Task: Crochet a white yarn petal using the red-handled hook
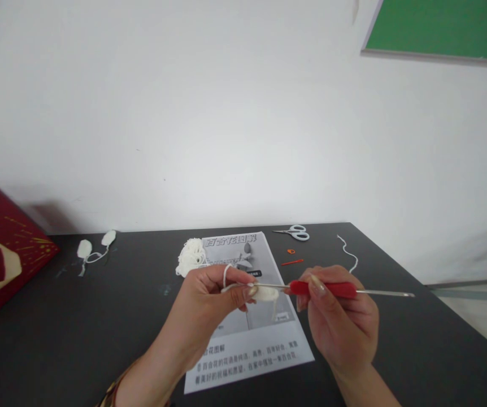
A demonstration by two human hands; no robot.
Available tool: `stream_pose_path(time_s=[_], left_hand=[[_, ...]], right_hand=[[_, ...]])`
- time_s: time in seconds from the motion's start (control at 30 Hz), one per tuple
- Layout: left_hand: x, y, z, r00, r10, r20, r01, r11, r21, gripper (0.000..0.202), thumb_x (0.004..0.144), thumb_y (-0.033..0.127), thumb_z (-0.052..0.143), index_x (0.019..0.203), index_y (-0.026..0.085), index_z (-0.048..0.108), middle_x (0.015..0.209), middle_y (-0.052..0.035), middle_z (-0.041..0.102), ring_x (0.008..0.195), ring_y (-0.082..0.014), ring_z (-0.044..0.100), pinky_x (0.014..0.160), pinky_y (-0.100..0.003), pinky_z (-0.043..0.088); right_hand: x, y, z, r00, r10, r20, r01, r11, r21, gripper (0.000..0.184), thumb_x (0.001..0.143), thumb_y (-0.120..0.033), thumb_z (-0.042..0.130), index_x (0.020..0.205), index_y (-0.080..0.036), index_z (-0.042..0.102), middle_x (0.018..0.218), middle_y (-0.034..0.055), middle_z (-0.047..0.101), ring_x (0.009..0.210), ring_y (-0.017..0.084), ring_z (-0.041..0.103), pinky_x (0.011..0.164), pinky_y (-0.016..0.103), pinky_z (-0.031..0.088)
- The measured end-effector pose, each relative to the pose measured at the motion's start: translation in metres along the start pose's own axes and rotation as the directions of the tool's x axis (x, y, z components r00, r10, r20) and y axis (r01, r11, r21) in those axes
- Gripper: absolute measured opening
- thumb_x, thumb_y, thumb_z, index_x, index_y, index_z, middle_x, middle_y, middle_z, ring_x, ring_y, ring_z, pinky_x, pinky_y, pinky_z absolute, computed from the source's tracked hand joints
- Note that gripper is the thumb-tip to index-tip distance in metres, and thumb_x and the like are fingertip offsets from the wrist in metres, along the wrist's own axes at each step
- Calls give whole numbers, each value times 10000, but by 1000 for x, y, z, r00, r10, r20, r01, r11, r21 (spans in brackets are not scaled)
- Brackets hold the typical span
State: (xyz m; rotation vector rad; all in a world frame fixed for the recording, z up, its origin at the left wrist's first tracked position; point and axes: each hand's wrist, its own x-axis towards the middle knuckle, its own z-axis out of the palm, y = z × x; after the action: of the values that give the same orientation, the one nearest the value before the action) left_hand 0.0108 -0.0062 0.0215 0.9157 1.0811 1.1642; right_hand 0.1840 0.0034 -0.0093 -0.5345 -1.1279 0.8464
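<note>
My left hand (209, 299) pinches a small cream crocheted piece (265, 293), with white yarn looped over its index finger. My right hand (340, 322) is closed round a crochet hook with a red handle (332, 289); the metal tip points left into the crocheted piece and the bare metal end sticks out to the right. Both hands hover above a printed instruction sheet (252, 350) on the dark table (57, 339). A loose bundle of white yarn (190, 255) lies at the sheet's upper left corner.
Small scissors (296, 232) lie at the table's back edge. An orange marker (291, 251), a red needle (292, 262) and a stray yarn strand (348, 251) lie right of the sheet. Two cream crocheted petals (95, 246) rest at the back left beside a red box (1, 254).
</note>
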Motion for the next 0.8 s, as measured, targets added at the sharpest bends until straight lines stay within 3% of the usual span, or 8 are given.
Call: stream_pose_path(time_s=[0.13, 0.33, 0.43, 0.6, 0.8], left_hand=[[0, -1, 0, 1000, 13, -3, -13, 1000, -11, 99, 624, 219, 786, 668, 157, 722, 543, 1, 650, 500, -81, 552, 494, -185, 408], [0, 1, 2, 1000, -19, 4, 19, 996, -93, 97, 620, 213, 789, 661, 156, 722, 534, 0, 647, 500, -83, 551, 510, -195, 410], [1, 3, 2, 999, -18, 29, 22, 991, -134, 93, 625, 206, 786, 668, 155, 721, 546, -1, 649, 514, -84, 553, 529, -198, 415], [2, 2, 0, 996, -6, 86, 22, 982, -187, 72, 651, 191, 772, 693, 157, 725, 612, -2, 665, 553, -77, 558, 581, -196, 431], [1, 1, 0, 997, 2, 81, 16, 975, -221, 94, 641, 179, 778, 708, 141, 723, 683, -17, 679, 594, -83, 566, 613, -202, 445]], right_hand=[[-3, 2, 1, 1000, 14, 15, -14, 1000, -10, 124, 827, -142, 612, 875, -224, 691, 672, -6, 636, 551, 128, 577, 514, 283, 459], [-4, 0, 6, 995, -89, 48, 92, 993, -68, 142, 822, -128, 602, 879, -224, 690, 671, 8, 643, 562, 148, 594, 507, 290, 453], [-5, 0, 6, 994, -82, 67, 89, 991, -99, 158, 826, -107, 590, 876, -218, 690, 703, 16, 654, 603, 153, 605, 546, 299, 464], [-6, 5, 6, 995, -95, 24, 96, 994, -52, 168, 822, -130, 611, 914, -240, 698, 762, 18, 675, 608, 150, 618, 549, 293, 476], [-7, 7, 5, 999, -34, 8, 34, 999, 23, 158, 829, -151, 617, 937, -240, 689, 754, 7, 682, 625, 136, 620, 570, 274, 481]])
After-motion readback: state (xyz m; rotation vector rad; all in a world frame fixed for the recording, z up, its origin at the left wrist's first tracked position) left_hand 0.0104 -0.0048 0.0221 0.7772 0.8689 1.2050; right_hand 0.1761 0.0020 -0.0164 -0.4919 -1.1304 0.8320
